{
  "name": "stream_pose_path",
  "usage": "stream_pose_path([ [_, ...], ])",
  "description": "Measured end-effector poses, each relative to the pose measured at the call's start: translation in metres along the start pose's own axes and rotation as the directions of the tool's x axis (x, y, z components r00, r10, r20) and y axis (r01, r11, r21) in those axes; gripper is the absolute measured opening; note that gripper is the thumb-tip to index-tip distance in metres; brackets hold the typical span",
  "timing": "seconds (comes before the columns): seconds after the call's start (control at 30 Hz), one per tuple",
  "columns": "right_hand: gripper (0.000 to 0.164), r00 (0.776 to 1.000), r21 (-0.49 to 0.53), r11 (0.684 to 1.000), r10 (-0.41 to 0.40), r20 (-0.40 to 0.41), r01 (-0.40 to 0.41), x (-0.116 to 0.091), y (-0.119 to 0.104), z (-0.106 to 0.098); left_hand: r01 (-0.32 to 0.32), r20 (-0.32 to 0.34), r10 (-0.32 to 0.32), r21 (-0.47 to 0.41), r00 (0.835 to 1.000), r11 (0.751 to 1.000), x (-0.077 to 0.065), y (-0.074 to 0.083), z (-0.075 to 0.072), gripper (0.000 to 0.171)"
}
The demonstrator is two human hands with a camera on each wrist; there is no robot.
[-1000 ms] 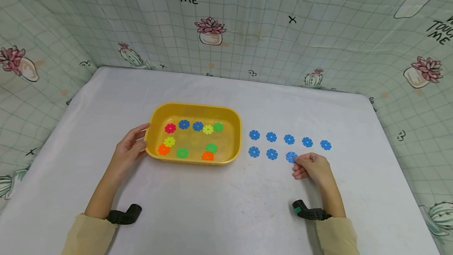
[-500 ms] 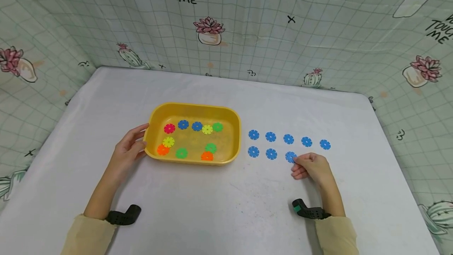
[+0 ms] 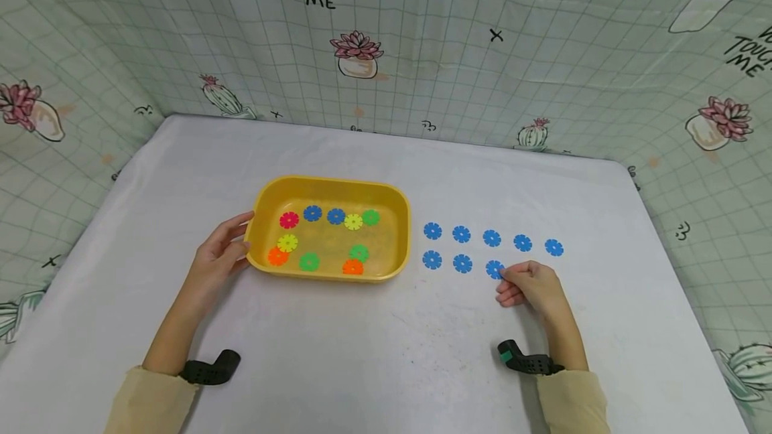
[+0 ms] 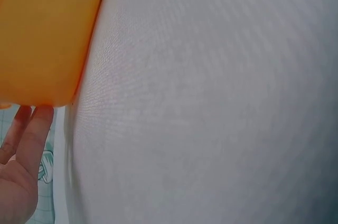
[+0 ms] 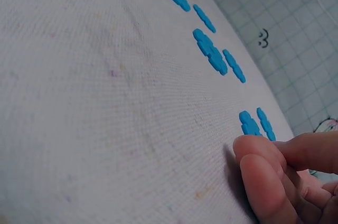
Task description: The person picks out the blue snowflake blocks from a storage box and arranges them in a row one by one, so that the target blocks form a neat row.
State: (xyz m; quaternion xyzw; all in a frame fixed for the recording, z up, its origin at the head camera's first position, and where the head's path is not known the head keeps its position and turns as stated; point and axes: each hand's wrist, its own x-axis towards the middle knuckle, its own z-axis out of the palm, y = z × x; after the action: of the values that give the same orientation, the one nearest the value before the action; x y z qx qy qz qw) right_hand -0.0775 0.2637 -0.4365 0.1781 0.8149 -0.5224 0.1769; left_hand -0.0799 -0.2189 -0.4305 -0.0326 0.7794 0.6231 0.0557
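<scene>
My left hand rests its fairly straight fingertips against the left end of a yellow plastic tray. In the left wrist view, two fingers touch the tray's outer wall. My right hand pinches the near-right edge of a blue notched disc, which lies on the white cloth; the fingertips hide part of it. Two more blue discs, a middle one and a left one, lie in line with it. Behind them runs a row of several blue discs.
Inside the tray are several notched discs, among them a red one, a yellow one, a green one and an orange one. A white cloth covers the table. Grid-patterned fabric hangs behind and at both sides.
</scene>
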Motion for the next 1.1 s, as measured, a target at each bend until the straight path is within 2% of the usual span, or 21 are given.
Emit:
stream_pose_path([
  [0.2,0.028,1.0,0.006,1.0,-0.006,-0.013,0.006,-0.002,0.001,0.002,0.0,-0.006,0.0,-0.004,1.0,1.0,-0.001,-0.001,-0.001,0.045],
  [0.4,0.03,1.0,0.049,0.999,-0.015,-0.01,0.016,-0.007,-0.008,0.008,0.0,-0.006,0.0,0.002,1.0,1.0,0.0,-0.001,-0.003,0.046],
  [0.6,0.032,0.992,0.021,0.992,-0.12,-0.026,0.121,-0.015,-0.026,0.018,0.001,0.0,-0.001,-0.002,1.0,1.0,0.001,-0.001,-0.001,0.046],
  [0.77,0.034,0.968,-0.017,0.968,-0.249,-0.022,0.249,-0.019,-0.047,0.031,0.0,0.003,0.0,-0.006,1.0,1.0,0.001,-0.001,-0.001,0.046],
  [0.97,0.031,0.927,0.023,0.927,-0.375,0.027,0.375,-0.023,-0.079,0.053,0.002,-0.001,-0.002,-0.009,1.0,1.0,0.001,-0.001,-0.001,0.045],
  [1.1,0.027,0.904,0.053,0.907,-0.421,0.074,0.418,-0.024,-0.099,0.071,0.003,-0.004,-0.003,-0.014,1.0,1.0,0.0,-0.001,-0.001,0.045],
])
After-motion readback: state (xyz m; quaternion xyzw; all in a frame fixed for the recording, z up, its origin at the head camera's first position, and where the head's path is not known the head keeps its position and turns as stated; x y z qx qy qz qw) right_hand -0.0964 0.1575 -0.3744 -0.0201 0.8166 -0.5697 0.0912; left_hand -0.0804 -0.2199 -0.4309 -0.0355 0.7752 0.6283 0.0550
